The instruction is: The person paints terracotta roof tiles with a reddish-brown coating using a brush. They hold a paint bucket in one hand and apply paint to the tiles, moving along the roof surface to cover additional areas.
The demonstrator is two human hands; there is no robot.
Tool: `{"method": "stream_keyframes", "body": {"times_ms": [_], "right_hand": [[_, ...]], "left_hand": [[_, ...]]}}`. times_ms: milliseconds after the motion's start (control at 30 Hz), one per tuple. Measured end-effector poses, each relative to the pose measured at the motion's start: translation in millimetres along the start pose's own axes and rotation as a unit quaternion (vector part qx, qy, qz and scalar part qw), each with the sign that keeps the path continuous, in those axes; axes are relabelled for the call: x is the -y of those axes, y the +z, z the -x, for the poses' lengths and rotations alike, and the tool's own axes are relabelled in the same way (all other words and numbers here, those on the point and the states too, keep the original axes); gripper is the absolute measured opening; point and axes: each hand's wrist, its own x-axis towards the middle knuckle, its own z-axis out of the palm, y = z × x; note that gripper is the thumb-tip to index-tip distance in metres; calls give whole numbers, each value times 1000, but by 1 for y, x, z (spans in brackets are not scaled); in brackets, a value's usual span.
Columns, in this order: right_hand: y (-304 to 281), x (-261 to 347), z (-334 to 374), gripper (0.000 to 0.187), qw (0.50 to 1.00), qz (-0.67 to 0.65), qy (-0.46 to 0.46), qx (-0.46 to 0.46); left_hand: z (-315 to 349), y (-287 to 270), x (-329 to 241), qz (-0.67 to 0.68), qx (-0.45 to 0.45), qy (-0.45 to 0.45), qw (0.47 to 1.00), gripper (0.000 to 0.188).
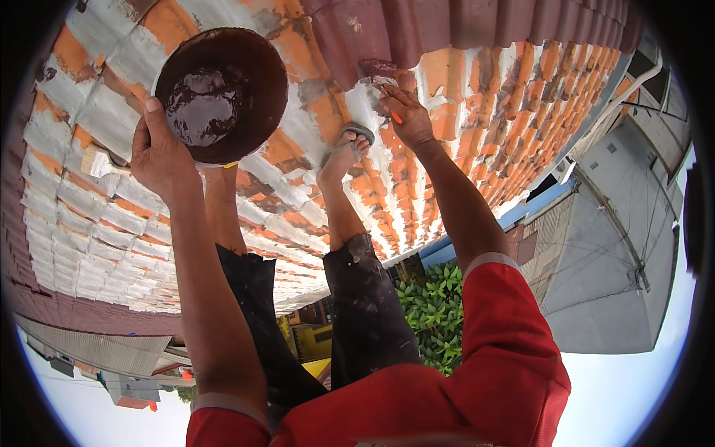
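My left hand [164, 156] grips the rim of a round bucket [261, 86], thumb over the edge. Glossy dark maroon paint [201, 108] lies inside it. Closed around a paintbrush [378, 69], my right hand [408, 119] is at the lower edge of the maroon-coated tiles [469, 22]. The paint-dark bristles touch a tile there, and a bit of orange handle shows below my fingers. Around the brush, the uncoated roof tiles [462, 112] are worn orange with whitish-grey patches.
My sandalled foot [344, 153] stands on the tiles between my hands; my other foot is hidden behind the bucket. A pale, blocky object [97, 160] lies on the tiles at left. Beyond the roof edge are green leaves [436, 313] and a grey building [603, 253].
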Motion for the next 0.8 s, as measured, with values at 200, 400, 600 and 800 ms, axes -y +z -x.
{"method": "stream_keyframes", "body": {"times_ms": [200, 400, 600, 800], "right_hand": [[18, 37, -20, 19, 926, -184, 175, -279], [42, 74, -3, 12, 867, -370, 255, -215], [36, 42, 0, 10, 672, -599, 345, -268], [34, 36, 0, 14, 550, -616, 447, -345]], "left_hand": [[0, 7, 16, -33, -31, -1, 999, 58], [-1, 9, 25, -29, -20, 1, 999, 60], [-1, 8, 25, -52, -26, 20, 998, 53], [0, 6, 26, -41, -17, 22, 999, 54]]}}
